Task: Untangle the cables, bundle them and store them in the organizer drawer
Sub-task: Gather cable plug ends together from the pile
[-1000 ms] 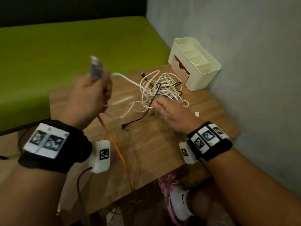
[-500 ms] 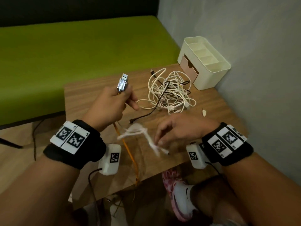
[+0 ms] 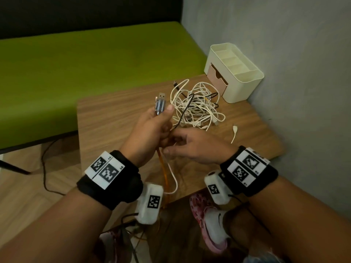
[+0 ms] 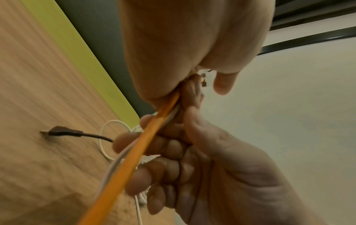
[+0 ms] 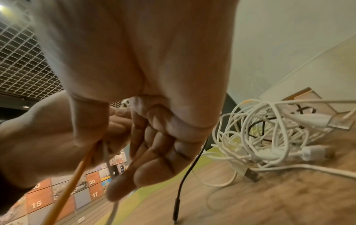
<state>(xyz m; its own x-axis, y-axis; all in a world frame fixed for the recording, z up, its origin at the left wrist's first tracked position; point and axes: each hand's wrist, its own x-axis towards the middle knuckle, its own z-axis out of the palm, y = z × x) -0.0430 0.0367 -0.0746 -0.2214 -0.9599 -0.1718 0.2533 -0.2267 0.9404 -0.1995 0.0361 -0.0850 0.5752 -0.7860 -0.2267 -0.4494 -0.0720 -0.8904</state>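
Left hand (image 3: 150, 128) raised over wooden table (image 3: 114, 118), fingers curled round flat orange cable (image 3: 163, 171) just below its silver ribbed USB plug (image 3: 160, 106); plug sticks up above thumb and forefinger. Thin white cable (image 3: 173, 177) gripped in same fist alongside orange one, visible in left wrist view running down past orange strand (image 4: 134, 152). Both strands hang from fist toward near table edge; white one loops back up, orange one drops over edge.

Right hand (image 3: 191, 147) pressed against underside of left fist, fingers (image 5: 154, 152) partly bent around the two strands; firm pinch or loose touch cannot be told. Thin black cable (image 5: 185, 175) dangles past right fingers, plug end hanging just above table.

Tangled heap of white and black cables (image 3: 197, 107) lying on table beyond hands, between them and cream plastic organizer box (image 3: 239, 82). Organizer sits at far right table corner against grey wall (image 3: 294, 54), open compartments on top, pink drawer (image 3: 217, 78) in front face; whether drawer is fully closed cannot be told. No cables in organizer compartments seen. Short loose white cable piece (image 3: 234, 132) on table right of heap, apart from it.

Green bench cushion (image 3: 85, 63) behind table. Pink-and-white sneaker (image 3: 210, 221) on floor under near edge. Black wristbands with printed marker squares on both wrists.
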